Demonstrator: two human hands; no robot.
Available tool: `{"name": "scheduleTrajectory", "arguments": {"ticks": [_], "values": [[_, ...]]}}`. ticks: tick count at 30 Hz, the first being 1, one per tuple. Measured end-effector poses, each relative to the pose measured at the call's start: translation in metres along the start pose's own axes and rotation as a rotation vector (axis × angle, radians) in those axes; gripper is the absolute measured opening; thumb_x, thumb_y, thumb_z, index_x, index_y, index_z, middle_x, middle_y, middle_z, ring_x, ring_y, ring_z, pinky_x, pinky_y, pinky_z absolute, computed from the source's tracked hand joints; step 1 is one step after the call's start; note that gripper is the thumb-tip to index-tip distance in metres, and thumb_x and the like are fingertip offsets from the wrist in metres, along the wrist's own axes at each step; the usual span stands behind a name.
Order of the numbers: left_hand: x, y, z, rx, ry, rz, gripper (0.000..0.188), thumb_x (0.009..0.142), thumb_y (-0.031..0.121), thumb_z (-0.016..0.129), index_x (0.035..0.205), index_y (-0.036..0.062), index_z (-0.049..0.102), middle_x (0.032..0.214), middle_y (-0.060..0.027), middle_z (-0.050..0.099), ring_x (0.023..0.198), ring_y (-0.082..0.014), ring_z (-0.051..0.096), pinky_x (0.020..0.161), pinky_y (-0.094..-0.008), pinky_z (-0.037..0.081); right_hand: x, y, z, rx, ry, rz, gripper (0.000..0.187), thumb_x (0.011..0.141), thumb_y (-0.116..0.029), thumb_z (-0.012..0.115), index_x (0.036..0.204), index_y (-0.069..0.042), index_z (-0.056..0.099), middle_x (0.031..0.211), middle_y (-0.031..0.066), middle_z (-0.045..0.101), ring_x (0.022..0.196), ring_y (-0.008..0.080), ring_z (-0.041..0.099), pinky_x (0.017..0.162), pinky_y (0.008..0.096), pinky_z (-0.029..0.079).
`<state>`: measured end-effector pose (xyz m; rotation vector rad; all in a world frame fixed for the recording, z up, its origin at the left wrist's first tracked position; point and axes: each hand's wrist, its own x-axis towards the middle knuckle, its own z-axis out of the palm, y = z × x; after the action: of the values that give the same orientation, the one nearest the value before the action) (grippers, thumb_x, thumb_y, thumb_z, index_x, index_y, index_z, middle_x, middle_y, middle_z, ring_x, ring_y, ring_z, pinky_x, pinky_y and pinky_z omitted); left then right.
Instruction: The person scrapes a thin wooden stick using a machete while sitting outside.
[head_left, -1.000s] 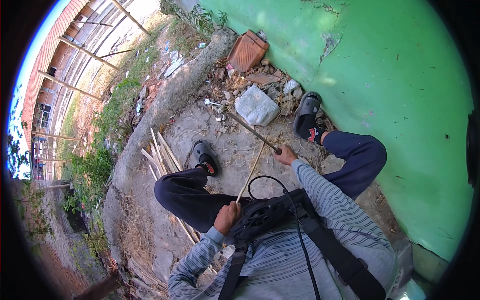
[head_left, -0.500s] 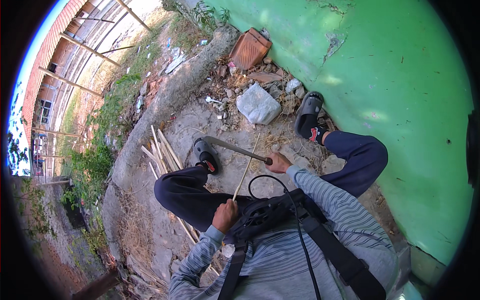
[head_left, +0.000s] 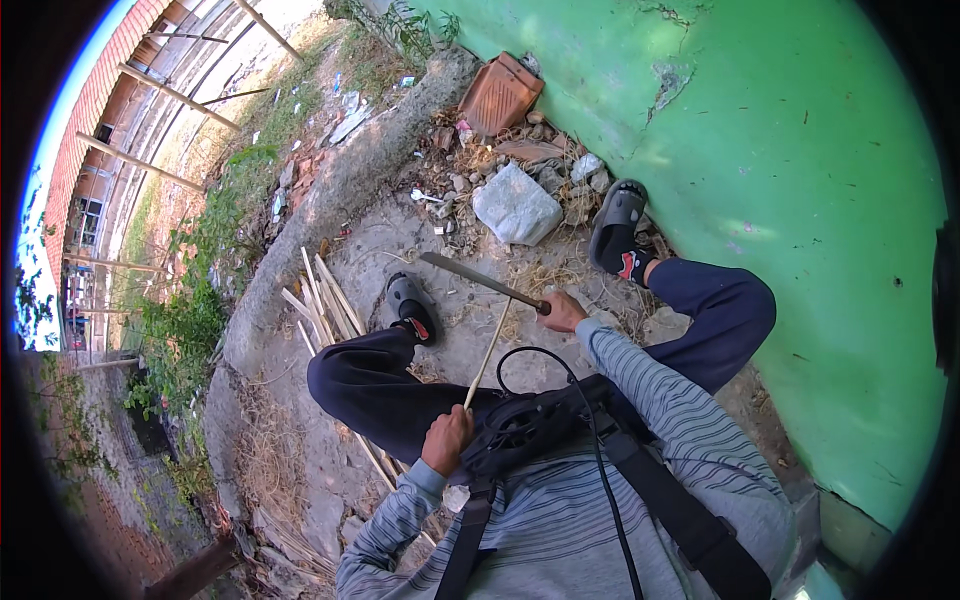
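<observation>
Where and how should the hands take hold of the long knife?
Probably best by the short brown handle of the long knife, coming from the person's right, where the right hand grips it: the narrow blade points away to the upper left, and the pale stick slants up toward it from below.

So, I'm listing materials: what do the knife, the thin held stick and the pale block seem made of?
Knife blade: probably steel, dull grey, thin and flat; the brown handle, mostly covered, may be wood.
Thin stick: likely bamboo or wood, pale and matte.
Pale block: perhaps stone or concrete, whitish-grey, with uneven faces.
</observation>
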<state>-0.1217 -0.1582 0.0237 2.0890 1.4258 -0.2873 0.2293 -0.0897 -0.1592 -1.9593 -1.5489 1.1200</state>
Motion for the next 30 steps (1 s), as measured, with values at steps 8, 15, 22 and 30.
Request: {"name": "scheduleTrajectory", "arguments": {"ticks": [8, 15, 22, 30], "values": [[0.015, 0.001, 0.005, -0.001, 0.024, -0.089, 0.028, 0.1, 0.032, 0.054, 0.094, 0.0038, 0.055, 0.075, -0.0295, 0.066, 0.073, -0.0519, 0.065, 0.067, -0.0618, 0.054, -0.01, -0.004, 0.01, 0.036, -0.074, -0.062, 0.026, 0.078, -0.027, 0.066, 0.083, -0.002, 0.069, 0.081, 0.0247, 0.068, 0.079, 0.042, 0.069, 0.074, 0.0501, 0.053], [-0.002, -0.01, 0.015, -0.05, -0.003, -0.012, 0.028, 0.1, 0.031, 0.055, 0.094, 0.0038, 0.054, 0.075, -0.0278, 0.066, 0.071, -0.0501, 0.065, 0.065, -0.0608, 0.054, 0.015, 0.03, 0.011, 0.031, 0.042, 0.176, 0.028, 0.078, -0.028, 0.069, 0.086, -0.002, 0.071, 0.08, 0.0226, 0.07, 0.079, 0.0408, 0.069, 0.075, 0.0481, 0.053], [0.036, -0.006, -0.015, 0.214, 0.32, 0.399, 0.017, 0.098, 0.011, 0.053, 0.108, -0.0011, 0.058, 0.089, -0.0159, 0.056, 0.067, -0.0362, 0.058, 0.056, -0.0478, 0.047, -0.002, 0.053, 0.015, 0.301, 0.227, 0.277, 0.028, 0.077, -0.027, 0.075, 0.086, -0.001, 0.072, 0.076, 0.0129, 0.071, 0.073, 0.0235, 0.069, 0.07, 0.0379, 0.053], [0.127, 0.018, 0.027, -0.07, 0.12, 0.001, 0.036, 0.103, 0.037, 0.048, 0.096, 0.0031, 0.058, 0.083, -0.0299, 0.068, 0.076, -0.0514, 0.065, 0.068, -0.0631, 0.05, -0.026, -0.012, 0.0, 0.444, 0.226, 0.125, 0.037, 0.083, -0.035, 0.07, 0.082, 0.002, 0.067, 0.071, 0.0157, 0.066, 0.07, 0.027, 0.066, 0.069, 0.041, 0.05]]}}
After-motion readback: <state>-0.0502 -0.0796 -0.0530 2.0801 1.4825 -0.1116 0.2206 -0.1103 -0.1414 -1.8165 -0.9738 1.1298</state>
